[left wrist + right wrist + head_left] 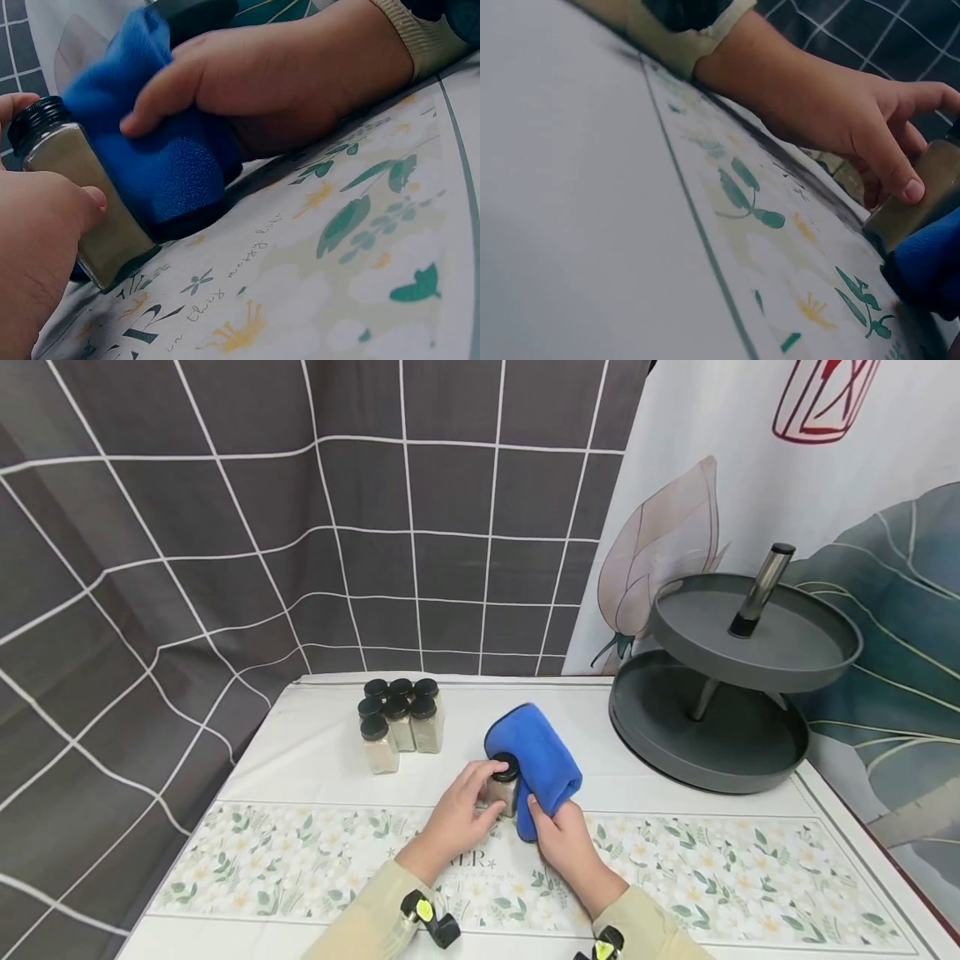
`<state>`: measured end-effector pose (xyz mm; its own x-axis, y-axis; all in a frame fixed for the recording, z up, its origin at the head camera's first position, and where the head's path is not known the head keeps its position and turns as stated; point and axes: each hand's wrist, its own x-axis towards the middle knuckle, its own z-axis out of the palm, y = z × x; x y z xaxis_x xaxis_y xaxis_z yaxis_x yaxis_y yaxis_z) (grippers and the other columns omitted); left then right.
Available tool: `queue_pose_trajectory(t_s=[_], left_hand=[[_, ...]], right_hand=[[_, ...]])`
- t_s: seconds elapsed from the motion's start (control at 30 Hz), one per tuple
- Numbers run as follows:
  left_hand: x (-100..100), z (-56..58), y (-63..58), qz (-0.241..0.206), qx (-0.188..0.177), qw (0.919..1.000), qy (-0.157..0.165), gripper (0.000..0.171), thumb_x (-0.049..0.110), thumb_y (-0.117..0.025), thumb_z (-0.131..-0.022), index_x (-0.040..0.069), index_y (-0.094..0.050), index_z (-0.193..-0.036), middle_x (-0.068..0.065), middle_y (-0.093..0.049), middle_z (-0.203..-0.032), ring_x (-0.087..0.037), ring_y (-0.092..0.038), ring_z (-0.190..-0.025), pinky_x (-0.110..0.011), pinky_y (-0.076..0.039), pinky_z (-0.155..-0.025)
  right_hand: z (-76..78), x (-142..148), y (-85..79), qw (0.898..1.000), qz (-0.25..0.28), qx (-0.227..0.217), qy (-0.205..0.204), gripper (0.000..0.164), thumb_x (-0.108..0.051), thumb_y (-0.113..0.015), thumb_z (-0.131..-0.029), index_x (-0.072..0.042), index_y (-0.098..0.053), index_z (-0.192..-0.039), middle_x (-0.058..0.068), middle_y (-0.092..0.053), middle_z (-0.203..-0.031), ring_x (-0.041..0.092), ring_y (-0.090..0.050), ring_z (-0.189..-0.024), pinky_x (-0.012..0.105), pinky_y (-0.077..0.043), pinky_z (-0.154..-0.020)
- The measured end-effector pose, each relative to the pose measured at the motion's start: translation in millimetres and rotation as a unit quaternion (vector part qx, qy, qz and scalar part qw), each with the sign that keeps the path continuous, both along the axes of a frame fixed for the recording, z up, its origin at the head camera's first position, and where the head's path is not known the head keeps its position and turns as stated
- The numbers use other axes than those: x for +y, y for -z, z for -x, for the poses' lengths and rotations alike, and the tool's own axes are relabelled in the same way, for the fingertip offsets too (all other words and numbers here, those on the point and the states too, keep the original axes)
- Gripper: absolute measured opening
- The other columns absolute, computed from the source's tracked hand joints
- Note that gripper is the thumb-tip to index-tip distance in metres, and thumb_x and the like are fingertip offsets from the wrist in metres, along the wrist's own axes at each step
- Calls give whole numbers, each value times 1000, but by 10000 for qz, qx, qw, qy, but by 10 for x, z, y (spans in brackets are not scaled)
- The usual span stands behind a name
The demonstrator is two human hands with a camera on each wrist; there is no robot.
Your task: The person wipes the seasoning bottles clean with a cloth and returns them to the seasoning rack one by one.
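Observation:
A square glass spice jar (502, 790) with a black ribbed lid stands slightly tilted on the table, filled with pale powder. My left hand (457, 810) grips it, thumb on the near side and a finger at the lid. In my right hand (562, 839) is a folded blue cloth (534, 756) with dark edging, pinched near its lower end and lying against the jar's right side. The left wrist view shows the jar (105, 210) beside the cloth (176, 165). From the right wrist, the left thumb shows on the jar (919, 191); the right hand is mostly hidden there.
Several similar black-lidded jars (397, 718) stand grouped at the back left of the white table (300, 760). A dark grey two-tier round rack (712, 727) with a metal post occupies the right side. A floral mat (300, 852) lies along the front. Gridded curtain (450, 560) hangs behind.

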<state>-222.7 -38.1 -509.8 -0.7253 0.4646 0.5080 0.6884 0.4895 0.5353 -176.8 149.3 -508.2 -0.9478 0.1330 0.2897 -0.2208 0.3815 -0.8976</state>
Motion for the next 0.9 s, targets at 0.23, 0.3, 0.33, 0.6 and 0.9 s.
queue_pose_trajectory(t_s=[0.23,0.3,0.33,0.6,0.9], left_hand=[[35,-30,-23,98,-33,9993,-366,60,17,-74,-93,26,-43,-144,-8,-50,-132,-24,-60,-119,-41,-52,-97],[43,-28,-13,52,-17,9993,-372,62,15,-74,-93,26,-42,-145,-8,-49,-131,-23,-61,-115,-40,-54,-95],[45,-22,-3,23,3,9994,-353,63,13,-74,-93,27,-42,-145,-8,-49,-131,-22,-61,-113,-39,-54,-93],[29,12,22,-133,-40,9999,-89,70,-5,-64,-89,26,-39,-147,-10,-46,-133,-16,-59,-93,-32,-54,-82],[28,-14,24,-33,-113,9997,228,72,4,-71,-92,27,-34,-149,-9,-41,-118,-19,-54,-96,-31,-53,-84]], right_hand=[[16,-1,17,9998,-102,-48,-133,31,-10,-58,-101,11,-61,-124,23,-69,-117,36,-67,-112,55,-48,-100],[13,-4,16,9999,-99,-5,-101,32,-10,-58,-101,11,-61,-125,23,-69,-117,36,-67,-112,54,-48,-100],[12,-4,19,9999,-80,8,-81,32,-10,-59,-101,10,-61,-125,23,-69,-118,36,-66,-112,54,-48,-101],[-8,-12,3,9992,-189,348,24,27,-8,-60,-100,10,-64,-120,22,-71,-113,35,-69,-106,53,-52,-96],[-10,5,13,9990,-113,401,180,24,-6,-61,-98,10,-65,-117,22,-72,-109,34,-70,-103,53,-53,-94]])
